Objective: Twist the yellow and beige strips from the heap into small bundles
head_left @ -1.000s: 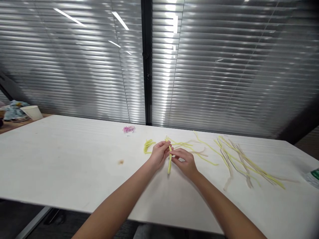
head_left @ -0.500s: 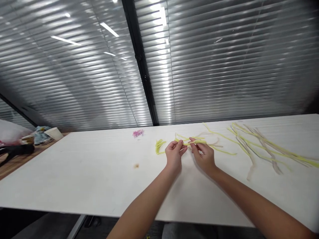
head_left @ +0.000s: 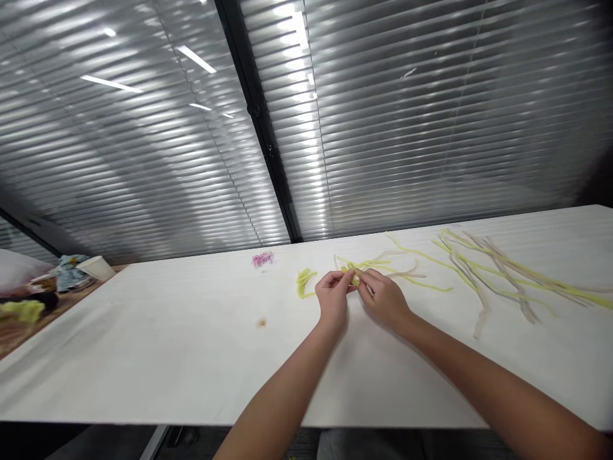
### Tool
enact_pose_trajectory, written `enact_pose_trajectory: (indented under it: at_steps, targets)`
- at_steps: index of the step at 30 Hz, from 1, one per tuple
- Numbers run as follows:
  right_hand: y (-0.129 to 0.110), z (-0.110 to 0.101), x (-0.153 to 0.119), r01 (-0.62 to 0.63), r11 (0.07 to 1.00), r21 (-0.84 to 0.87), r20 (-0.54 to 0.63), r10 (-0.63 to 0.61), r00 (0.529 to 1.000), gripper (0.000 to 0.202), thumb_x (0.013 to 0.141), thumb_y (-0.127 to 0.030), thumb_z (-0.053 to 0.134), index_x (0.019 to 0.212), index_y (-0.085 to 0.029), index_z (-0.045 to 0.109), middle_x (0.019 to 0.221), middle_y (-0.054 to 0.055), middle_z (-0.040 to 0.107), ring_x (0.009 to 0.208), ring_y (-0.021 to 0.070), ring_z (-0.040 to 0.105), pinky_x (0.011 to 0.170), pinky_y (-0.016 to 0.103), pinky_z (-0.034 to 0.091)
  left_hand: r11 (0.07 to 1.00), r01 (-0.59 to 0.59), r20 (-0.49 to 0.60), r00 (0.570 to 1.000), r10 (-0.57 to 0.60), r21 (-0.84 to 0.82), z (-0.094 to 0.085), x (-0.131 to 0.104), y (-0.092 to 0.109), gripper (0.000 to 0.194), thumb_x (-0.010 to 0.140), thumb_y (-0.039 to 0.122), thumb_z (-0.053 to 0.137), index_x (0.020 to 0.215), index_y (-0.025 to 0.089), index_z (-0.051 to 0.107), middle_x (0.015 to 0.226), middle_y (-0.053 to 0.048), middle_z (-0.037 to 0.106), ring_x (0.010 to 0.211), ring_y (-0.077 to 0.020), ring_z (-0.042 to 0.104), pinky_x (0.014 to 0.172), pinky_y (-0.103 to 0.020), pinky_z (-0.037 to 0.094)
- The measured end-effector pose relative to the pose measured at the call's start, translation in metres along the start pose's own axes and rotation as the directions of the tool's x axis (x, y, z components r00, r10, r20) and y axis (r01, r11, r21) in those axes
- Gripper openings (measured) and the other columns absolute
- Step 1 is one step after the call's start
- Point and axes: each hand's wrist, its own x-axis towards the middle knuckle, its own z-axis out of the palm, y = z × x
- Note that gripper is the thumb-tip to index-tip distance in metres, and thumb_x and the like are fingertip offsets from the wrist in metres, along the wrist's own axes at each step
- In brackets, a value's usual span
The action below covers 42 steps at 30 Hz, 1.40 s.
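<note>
My left hand and my right hand meet above the white table, fingertips almost touching. Between them a small bent piece of yellow pipe cleaner is pinched; the fingers cover most of it. Just beyond the hands lie loose yellow and beige pipe cleaners. Left of my left hand rests a little bunch of folded yellow pipe cleaners.
Long yellow and beige pipe cleaners spread over the right side of the white table. A pink tangled clump sits near the back edge. At far left stand a paper cup and a blue cloth-like item. Blinds rise behind.
My right hand has moved left, closer to my left hand. The yellow pipe cleaner that stretched between them is now bent in at the fingertips. The view has shifted slightly.
</note>
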Motion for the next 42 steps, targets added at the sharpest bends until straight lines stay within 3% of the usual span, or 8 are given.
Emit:
enact_pose_trajectory:
  at_steps: [7, 12, 18, 28, 34, 38, 40, 42]
  targets:
    - [0.0, -0.001, 0.001, 0.121, 0.981, -0.152, 0.035, -0.117, 0.992, 0.02, 0.086, -0.015, 0.042, 0.082, -0.016, 0.062, 0.072, 0.002, 0.056, 0.065, 0.0142, 0.048, 0.064, 0.028, 0.029, 0.999, -0.01, 0.0, 1.0, 0.01, 0.036, -0.003, 0.005, -0.004, 0.031, 0.058, 0.031, 0.08, 0.069, 0.009, 0.06, 0.061, -0.001, 0.059, 0.055, -0.0073, 0.054, 0.06, -0.023, 0.049]
    - [0.001, -0.002, -0.001, 0.2, 0.953, -0.228, 0.005, -0.204, 0.979, 0.019, 0.086, -0.013, 0.042, 0.082, -0.015, 0.061, 0.071, 0.002, 0.056, 0.066, 0.0148, 0.047, 0.065, 0.029, 0.027, 0.995, 0.069, -0.036, 0.997, -0.072, -0.076, -0.005, 0.009, -0.008, 0.041, 0.052, 0.028, 0.084, 0.08, 0.011, 0.06, 0.065, -0.002, 0.062, 0.059, -0.0086, 0.057, 0.061, -0.022, 0.047]
    - [0.008, -0.003, -0.002, 0.323, 0.891, -0.319, 0.048, -0.325, 0.945, 0.019, 0.086, -0.01, 0.044, 0.093, -0.014, 0.06, 0.071, 0.002, 0.055, 0.067, 0.0161, 0.049, 0.066, 0.031, 0.028, 0.991, 0.11, 0.129, 0.987, -0.099, -0.081, -0.006, 0.009, -0.013, 0.032, 0.058, 0.034, 0.081, 0.068, 0.009, 0.064, 0.065, -0.002, 0.059, 0.061, -0.0065, 0.052, 0.064, -0.021, 0.044]
    - [0.012, 0.003, -0.008, 0.377, 0.85, -0.367, 0.006, -0.403, 0.915, 0.022, 0.096, -0.023, 0.043, 0.106, -0.011, 0.057, 0.081, 0.004, 0.064, 0.073, 0.0152, 0.056, 0.068, 0.03, 0.03, 0.965, 0.176, 0.074, 0.984, -0.164, -0.193, -0.004, 0.009, -0.015, 0.038, 0.053, 0.038, 0.082, 0.062, 0.01, 0.059, 0.058, -0.001, 0.054, 0.054, -0.0068, 0.048, 0.059, -0.023, 0.039]
    - [0.016, 0.008, -0.007, 0.331, 0.92, -0.212, 0.034, -0.331, 0.943, 0.028, 0.097, -0.021, 0.036, 0.087, -0.015, 0.062, 0.075, 0.005, 0.062, 0.072, 0.0159, 0.056, 0.07, 0.03, 0.032, 0.99, 0.136, 0.008, 0.991, -0.136, -0.035, -0.002, 0.006, -0.013, 0.039, 0.052, 0.042, 0.081, 0.061, 0.011, 0.059, 0.059, 0.0, 0.054, 0.056, -0.007, 0.048, 0.061, -0.023, 0.04]
    - [0.015, 0.012, -0.007, 0.209, 0.976, -0.061, 0.034, -0.208, 0.978, 0.035, 0.096, -0.037, 0.039, 0.113, -0.013, 0.059, 0.084, 0.007, 0.064, 0.077, 0.0169, 0.058, 0.073, 0.031, 0.038, 0.997, 0.072, 0.055, 0.996, -0.07, -0.027, -0.008, 0.018, -0.009, 0.041, 0.059, 0.047, 0.076, 0.065, 0.012, 0.054, 0.062, 0.001, 0.053, 0.057, -0.0077, 0.05, 0.061, -0.022, 0.042]
    - [0.016, 0.013, -0.007, 0.145, 0.988, -0.06, 0.056, -0.141, 0.988, 0.048, 0.094, -0.044, 0.042, 0.129, -0.012, 0.048, 0.09, 0.008, 0.064, 0.079, 0.0179, 0.058, 0.075, 0.032, 0.041, 0.989, -0.014, 0.02, 1.0, 0.012, 0.144, -0.017, 0.03, 0.001, 0.038, 0.073, 0.05, 0.063, 0.072, 0.014, 0.051, 0.069, -0.001, 0.056, 0.062, -0.0097, 0.055, 0.061, -0.022, 0.043]
    - [0.017, 0.014, -0.007, 0.1, 0.992, -0.074, 0.095, -0.093, 0.991, 0.052, 0.093, -0.044, 0.044, 0.134, -0.013, 0.043, 0.096, 0.008, 0.063, 0.082, 0.0184, 0.059, 0.077, 0.034, 0.042, 0.835, -0.093, -0.056, 0.988, 0.146, 0.542, -0.032, 0.042, 0.016, 0.034, 0.089, 0.047, 0.039, 0.081, 0.015, 0.049, 0.08, -0.005, 0.061, 0.069, -0.0119, 0.059, 0.064, -0.023, 0.044]
